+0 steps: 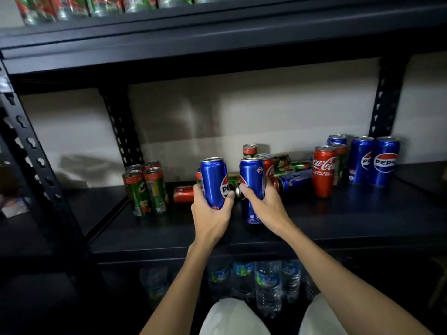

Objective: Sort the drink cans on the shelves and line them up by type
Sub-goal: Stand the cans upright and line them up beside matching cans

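Cans (214, 182), glossy blue, seemingly Pepsi.

Behind the rack there's just a plain pale wall (254, 112), kinda shadowy. Down low, under the middle level, a bunch of clear plastic water bottles (267, 286) with blue-green labels stand bunched together. Off to the far left there's some small blurry white thing (14, 206), can't tell what it is.

At twelve o'clock, the top-shelf cans (104, 6) were cut off by the upper edge and blurred. Behind the two held cans, lying cans (290, 165) overlapped, their count unclear. At six o'clock, bottles (267, 286) sat dim, labels unreadable.
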